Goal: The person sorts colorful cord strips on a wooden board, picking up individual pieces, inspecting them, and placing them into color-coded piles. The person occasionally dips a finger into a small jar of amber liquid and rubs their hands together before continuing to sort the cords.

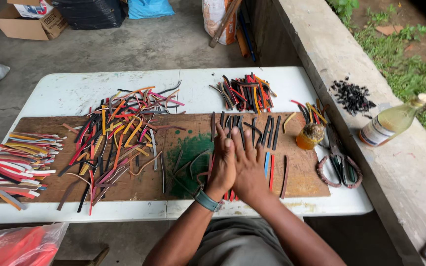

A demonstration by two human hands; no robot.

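Strips of coloured material, thin and short, lay side by side on a brown board under and beside both hands. That board covered most of a white table, with a big loose heap of strips at its middle and a neat stack at its left end. Scissors lay at the right, by a small amber jar. Flat and open, fingers straight, the left hand and right hand pressed down together, clamped on nothing.
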